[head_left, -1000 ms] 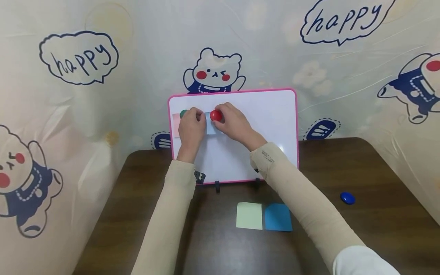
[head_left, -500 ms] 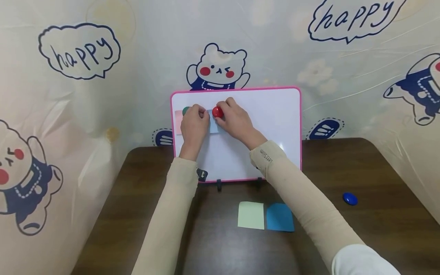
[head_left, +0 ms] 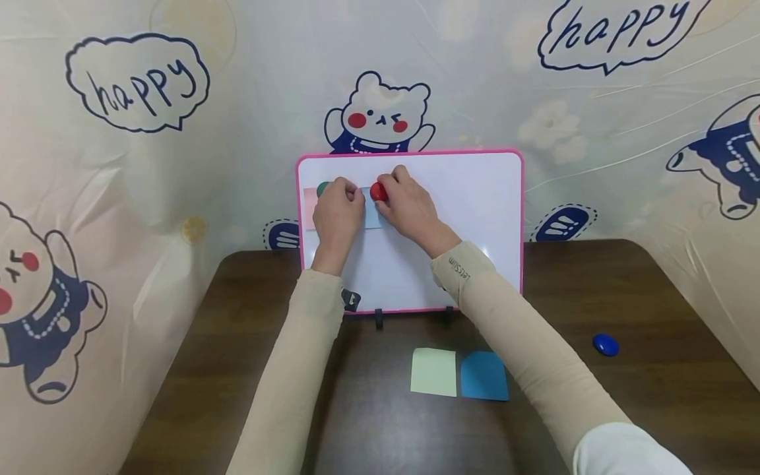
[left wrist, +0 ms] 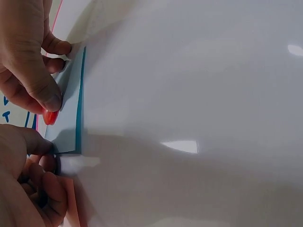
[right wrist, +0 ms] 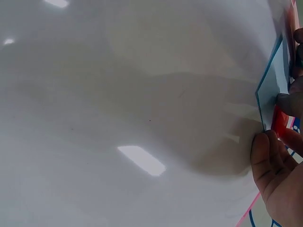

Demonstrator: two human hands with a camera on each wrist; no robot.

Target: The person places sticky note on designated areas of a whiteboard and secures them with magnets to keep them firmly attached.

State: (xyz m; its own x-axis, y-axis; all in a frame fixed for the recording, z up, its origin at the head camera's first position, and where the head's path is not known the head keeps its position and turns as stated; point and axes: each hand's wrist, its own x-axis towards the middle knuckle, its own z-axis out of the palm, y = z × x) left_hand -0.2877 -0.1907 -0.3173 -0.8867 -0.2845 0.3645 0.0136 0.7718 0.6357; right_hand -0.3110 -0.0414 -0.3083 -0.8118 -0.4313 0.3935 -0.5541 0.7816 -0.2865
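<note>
Red magnet [head_left: 378, 192] pinched by right hand [head_left: 410, 210], left hand [head_left: 336, 214] beside

The hands hide most of the pale blue note [head_left: 371, 216], pink note [head_left: 309, 208] and green magnet [head_left: 322, 189].

Lying on the dark table [head_left: 653, 409] nearer than the fingers: yellow note [head_left: 434, 372], blue note [head_left: 484, 376], blue magnet [head_left: 605, 344].
</note>
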